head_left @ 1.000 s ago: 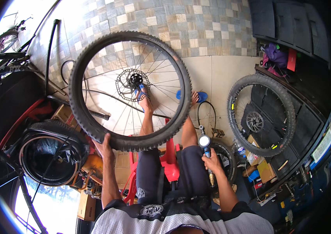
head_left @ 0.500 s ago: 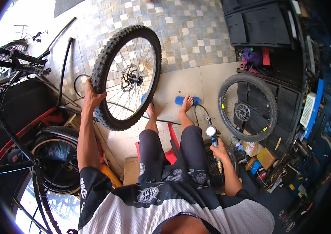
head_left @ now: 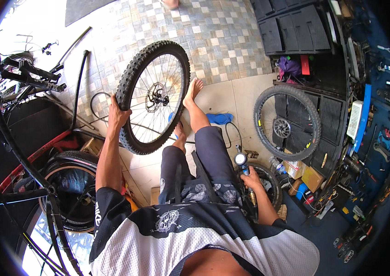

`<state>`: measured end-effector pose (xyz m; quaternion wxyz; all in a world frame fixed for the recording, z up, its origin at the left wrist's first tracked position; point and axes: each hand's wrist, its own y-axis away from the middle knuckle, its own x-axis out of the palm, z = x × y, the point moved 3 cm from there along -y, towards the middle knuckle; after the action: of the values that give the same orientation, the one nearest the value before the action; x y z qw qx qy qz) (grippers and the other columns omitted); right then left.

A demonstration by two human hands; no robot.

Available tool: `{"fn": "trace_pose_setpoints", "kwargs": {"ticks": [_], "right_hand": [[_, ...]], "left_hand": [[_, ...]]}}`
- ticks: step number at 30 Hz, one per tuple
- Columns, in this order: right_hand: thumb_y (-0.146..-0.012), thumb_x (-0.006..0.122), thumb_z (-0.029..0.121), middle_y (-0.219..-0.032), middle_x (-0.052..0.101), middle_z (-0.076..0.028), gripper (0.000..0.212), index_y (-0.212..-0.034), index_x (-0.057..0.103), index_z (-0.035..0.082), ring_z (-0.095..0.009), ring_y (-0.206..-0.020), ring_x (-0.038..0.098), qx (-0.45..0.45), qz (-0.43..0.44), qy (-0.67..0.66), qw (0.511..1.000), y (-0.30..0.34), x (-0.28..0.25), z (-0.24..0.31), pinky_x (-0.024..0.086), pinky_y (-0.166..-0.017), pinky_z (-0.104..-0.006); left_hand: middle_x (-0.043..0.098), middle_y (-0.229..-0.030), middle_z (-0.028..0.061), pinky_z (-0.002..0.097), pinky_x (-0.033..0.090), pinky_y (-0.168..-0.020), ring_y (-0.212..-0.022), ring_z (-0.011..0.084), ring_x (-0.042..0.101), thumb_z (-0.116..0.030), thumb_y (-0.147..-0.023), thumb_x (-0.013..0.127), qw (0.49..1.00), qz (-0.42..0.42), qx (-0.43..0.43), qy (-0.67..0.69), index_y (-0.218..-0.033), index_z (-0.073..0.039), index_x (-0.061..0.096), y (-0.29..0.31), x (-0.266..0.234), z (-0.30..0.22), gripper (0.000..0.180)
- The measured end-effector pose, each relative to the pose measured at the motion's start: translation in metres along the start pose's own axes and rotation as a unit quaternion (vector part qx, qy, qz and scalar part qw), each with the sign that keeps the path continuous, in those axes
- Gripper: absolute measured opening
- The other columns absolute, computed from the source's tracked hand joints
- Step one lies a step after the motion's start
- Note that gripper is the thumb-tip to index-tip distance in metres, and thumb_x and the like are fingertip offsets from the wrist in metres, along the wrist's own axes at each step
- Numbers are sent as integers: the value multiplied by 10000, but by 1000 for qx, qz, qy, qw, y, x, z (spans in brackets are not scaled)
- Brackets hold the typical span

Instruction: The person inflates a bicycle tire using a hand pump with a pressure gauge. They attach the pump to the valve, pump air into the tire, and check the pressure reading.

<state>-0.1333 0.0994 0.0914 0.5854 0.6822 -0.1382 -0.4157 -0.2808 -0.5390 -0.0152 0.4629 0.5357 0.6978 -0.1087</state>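
Observation:
A bicycle wheel (head_left: 156, 98) with a knobby black tyre and a brake disc stands upright before me, slightly tilted. My left hand (head_left: 119, 114) is wrapped round the near left side of its tyre. Down at my right side, my right hand (head_left: 251, 178) grips a tyre inflator (head_left: 241, 160) with a round white-faced gauge and a brass-coloured end. A thin black hose (head_left: 240, 134) runs from it across the floor. My right foot (head_left: 193, 92) is raised beside the wheel, off its blue flip-flop (head_left: 220, 118); the left foot is partly hidden by the wheel.
A second wheel (head_left: 255, 123) leans against dark cabinets (head_left: 333, 110) on the right. Boxes (head_left: 312, 178) and tools lie near it, with a tool-hung blue wall beyond. Bicycle frames (head_left: 15, 133) and another wheel (head_left: 50, 202) crowd the left. A person's foot (head_left: 171, 3) shows at the far edge.
My right foot has come off its flip-flop and swung up and forward toward the wheel. The inflator has shifted slightly left and toward me. My left hand keeps its hold on the tyre.

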Motion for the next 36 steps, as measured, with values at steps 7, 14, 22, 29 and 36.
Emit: {"fn": "trace_pose_setpoints", "kwargs": {"ticks": [7, 14, 22, 29, 36], "right_hand": [[-781, 677, 246, -880, 683, -194, 680, -1380, 464, 7, -295, -568, 667, -21, 13, 75, 997, 2, -6, 54, 534, -536, -425], [-767, 709, 237, -930, 687, -212, 789, -1458, 417, -6, -307, -576, 671, -100, -32, 126, 986, -20, -43, 112, 557, -538, -429], [-785, 676, 203, -884, 665, -204, 628, -1352, 483, 12, -292, -533, 640, -230, -58, 148, 960, -55, -80, 196, 505, -461, -405], [-800, 673, 187, -674, 606, -127, 603, -1355, 482, 48, -229, -488, 607, -170, -36, -46, 984, -21, -65, 139, 495, -443, -386], [-815, 689, 192, -847, 644, -158, 556, -1311, 484, 47, -253, -518, 619, -13, -25, 60, 998, -5, -14, 15, 502, -466, -403]], "left_hand": [[611, -1085, 323, 528, 524, -867, -999, 488, 631, -152, -683, 788, 999, 16, -40, 19, -1481, -59, 334, -8, 0, 2, 922], [600, -1135, 298, 534, 520, -889, -1040, 486, 618, -136, -685, 786, 996, 12, -83, 14, -1496, -139, 331, -7, -6, -1, 930], [588, -1155, 294, 526, 523, -905, -1063, 480, 619, -132, -694, 796, 996, 2, -88, 25, -1513, -150, 332, -15, -6, 6, 941], [587, -1177, 308, 525, 521, -922, -1073, 482, 617, -144, -672, 817, 998, 21, -62, 18, -1523, -124, 313, -19, -2, 10, 989], [586, -1158, 316, 534, 508, -917, -1053, 484, 611, -160, -666, 809, 999, 23, -35, 25, -1517, -109, 313, -15, 1, 18, 987]]}}
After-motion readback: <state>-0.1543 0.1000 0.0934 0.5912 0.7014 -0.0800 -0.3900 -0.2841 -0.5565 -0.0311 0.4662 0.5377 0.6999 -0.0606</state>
